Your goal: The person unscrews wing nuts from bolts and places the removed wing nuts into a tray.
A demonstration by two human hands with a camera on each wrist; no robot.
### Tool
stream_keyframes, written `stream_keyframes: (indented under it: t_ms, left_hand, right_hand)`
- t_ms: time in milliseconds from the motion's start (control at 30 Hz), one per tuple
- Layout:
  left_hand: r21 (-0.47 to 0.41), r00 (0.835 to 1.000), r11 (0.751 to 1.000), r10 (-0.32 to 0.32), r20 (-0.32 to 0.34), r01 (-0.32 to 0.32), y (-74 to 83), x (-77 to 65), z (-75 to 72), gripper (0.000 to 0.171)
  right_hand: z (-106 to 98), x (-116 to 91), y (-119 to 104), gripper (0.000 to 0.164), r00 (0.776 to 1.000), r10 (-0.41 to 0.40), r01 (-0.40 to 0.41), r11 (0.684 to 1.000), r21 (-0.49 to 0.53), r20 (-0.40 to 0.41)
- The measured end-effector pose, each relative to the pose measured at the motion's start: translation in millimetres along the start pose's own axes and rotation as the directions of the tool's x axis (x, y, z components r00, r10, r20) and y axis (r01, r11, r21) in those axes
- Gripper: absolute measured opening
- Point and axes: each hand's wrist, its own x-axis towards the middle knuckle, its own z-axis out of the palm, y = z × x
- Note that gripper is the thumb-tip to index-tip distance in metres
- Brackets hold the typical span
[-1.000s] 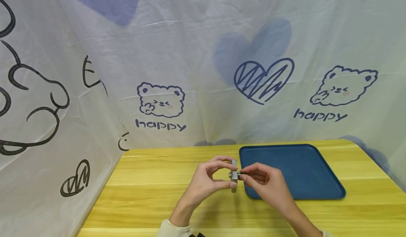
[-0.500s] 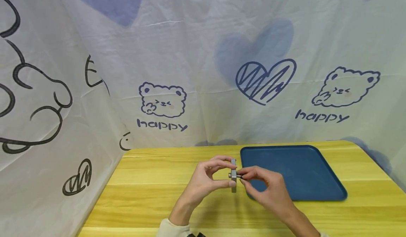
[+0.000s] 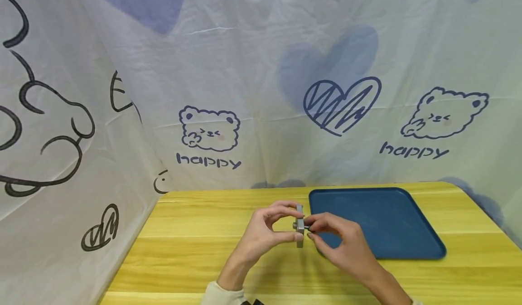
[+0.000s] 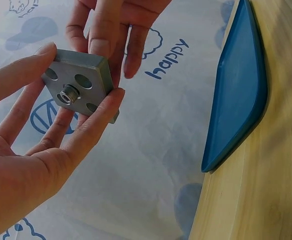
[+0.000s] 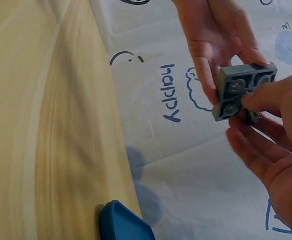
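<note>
My left hand (image 3: 263, 230) holds a grey square metal plate (image 4: 65, 75) upright above the table, thumb and fingers on its opposite edges. The left wrist view shows several round holes in the plate, with the short silver end of a screw (image 4: 69, 94) protruding from the middle. On the plate's other side, my right hand (image 3: 346, 239) pinches the screw's thin dark shank (image 3: 307, 228) between thumb and fingertips. The right wrist view shows recessed rings on that face of the plate (image 5: 226, 102); my right thumb covers its centre.
A blue tray (image 3: 375, 219) lies on the wood-grain table (image 3: 183, 250), behind and to the right of my hands. A white printed cloth (image 3: 261, 69) hangs along the back and left of the table.
My right thumb and fingers have shifted slightly about the screw, the thumb coming a little away and then back towards it. The left hand keeps its hold on the plate, nearly still.
</note>
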Motion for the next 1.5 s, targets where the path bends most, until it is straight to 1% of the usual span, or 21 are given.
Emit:
stream_keyframes:
  t_ms: [133, 200, 267, 300, 333, 367, 433, 500, 533, 600, 667, 733, 800, 900, 1000, 1067, 1167, 1233, 1300, 1367, 1500]
  left_hand:
    - [0.018, 1.000, 1.000, 0.007, 0.006, -0.007, 1.1, 0.2, 1.5, 0.034]
    - [0.031, 1.000, 0.999, 0.010, 0.012, -0.010, 1.8, 0.4, 2.6, 0.034]
    - [0.033, 1.000, 0.999, 0.006, 0.017, -0.007, 2.4, 0.6, 3.9, 0.035]
    - [0.028, 1.000, 1.000, 0.002, 0.020, -0.003, 2.6, 0.5, 4.5, 0.035]
    - [0.020, 1.000, 1.000, -0.004, 0.021, 0.004, 2.7, 0.5, 4.9, 0.034]
    - [0.010, 1.000, 1.000, -0.011, 0.022, 0.010, 2.8, 0.4, 5.4, 0.034]
    - [-0.009, 0.999, 1.000, -0.021, 0.025, 0.021, 2.6, 0.2, 6.4, 0.033]
    - [-0.012, 0.999, 1.000, -0.023, 0.035, 0.023, 1.9, 0.1, 7.4, 0.033]
    - [-0.010, 0.999, 1.000, -0.021, 0.039, 0.021, 1.7, 0.1, 7.8, 0.033]
    - [0.002, 0.999, 1.000, -0.014, 0.047, 0.013, 1.0, 0.2, 8.5, 0.033]
    - [0.015, 0.999, 1.000, -0.008, 0.052, 0.008, 0.5, 0.2, 9.0, 0.033]
    - [0.020, 0.999, 1.000, -0.008, 0.053, 0.006, 0.4, 0.1, 9.2, 0.033]
    - [0.025, 0.999, 1.000, -0.010, 0.052, 0.009, 0.4, 0.1, 9.3, 0.033]
    - [0.025, 0.998, 1.000, -0.018, 0.054, 0.016, 0.8, 0.0, 9.4, 0.033]
    - [0.022, 0.998, 0.999, -0.024, 0.052, 0.022, 1.2, 0.3, 10.0, 0.034]
    - [0.021, 0.999, 0.999, -0.025, 0.047, 0.024, 1.7, 0.0, 10.1, 0.034]
    - [0.018, 0.999, 1.000, -0.026, 0.042, 0.025, 2.4, -0.3, 10.1, 0.034]
    - [0.015, 0.999, 1.000, -0.027, 0.037, 0.026, 2.7, -0.5, 9.9, 0.034]
    - [0.008, 0.999, 1.000, -0.029, 0.035, 0.029, 3.1, -0.9, 9.7, 0.034]
    - [0.000, 0.999, 1.000, -0.029, 0.031, 0.029, 3.0, -1.1, 9.1, 0.034]
    - [0.002, 1.000, 1.000, -0.011, 0.022, 0.011, 2.7, -0.6, 7.6, 0.035]
  right_hand:
    - [-5.2, 1.4, -2.1, 0.027, 0.996, 0.079, -0.082, 0.992, 0.098, 0.031]
    - [-8.3, 2.1, -3.6, 0.020, 0.989, 0.145, -0.149, 0.979, 0.137, 0.036]
    - [-11.2, 3.3, -5.1, 0.013, 0.969, 0.241, -0.246, 0.954, 0.171, 0.052]
    - [-12.5, 4.1, -5.9, 0.012, 0.951, 0.300, -0.308, 0.931, 0.195, 0.071]
    - [-13.7, 4.9, -5.9, 0.016, 0.925, 0.368, -0.381, 0.896, 0.230, 0.098]
    - [-15.0, 5.4, -6.1, 0.022, 0.891, 0.434, -0.454, 0.850, 0.266, 0.134]
    - [-17.6, 6.7, -4.8, 0.035, 0.810, 0.545, -0.585, 0.737, 0.339, 0.215]
    - [-20.0, 6.9, -2.2, 0.042, 0.736, 0.611, -0.675, 0.620, 0.400, 0.293]
    - [-20.8, 7.0, -0.8, 0.044, 0.709, 0.626, -0.701, 0.575, 0.421, 0.325]
    - [-22.3, 6.8, 1.6, 0.043, 0.678, 0.633, -0.729, 0.517, 0.448, 0.374]
    - [-23.1, 6.3, 3.2, 0.039, 0.662, 0.630, -0.743, 0.478, 0.468, 0.407]
    - [-23.3, 6.0, 4.1, 0.033, 0.658, 0.621, -0.745, 0.456, 0.487, 0.426]
    - [-23.4, 5.8, 4.6, 0.029, 0.660, 0.614, -0.743, 0.444, 0.501, 0.433]
    - [-23.6, 5.6, 4.9, 0.026, 0.665, 0.610, -0.737, 0.445, 0.509, 0.429]
    - [-23.5, 5.6, 4.2, 0.026, 0.671, 0.617, -0.733, 0.464, 0.498, 0.411]
    - [-22.8, 5.9, 3.1, 0.026, 0.676, 0.625, -0.728, 0.488, 0.481, 0.389]
    - [-21.4, 6.6, 1.0, 0.027, 0.695, 0.632, -0.712, 0.540, 0.448, 0.343]
    - [-20.6, 7.1, -0.6, 0.029, 0.720, 0.621, -0.689, 0.584, 0.430, 0.310]
    - [-19.6, 7.5, -2.4, 0.030, 0.751, 0.598, -0.657, 0.631, 0.413, 0.280]
    - [-18.5, 7.8, -4.1, 0.030, 0.790, 0.561, -0.611, 0.687, 0.394, 0.247]
    - [-15.8, 7.8, -7.2, 0.022, 0.856, 0.488, -0.516, 0.789, 0.332, 0.171]
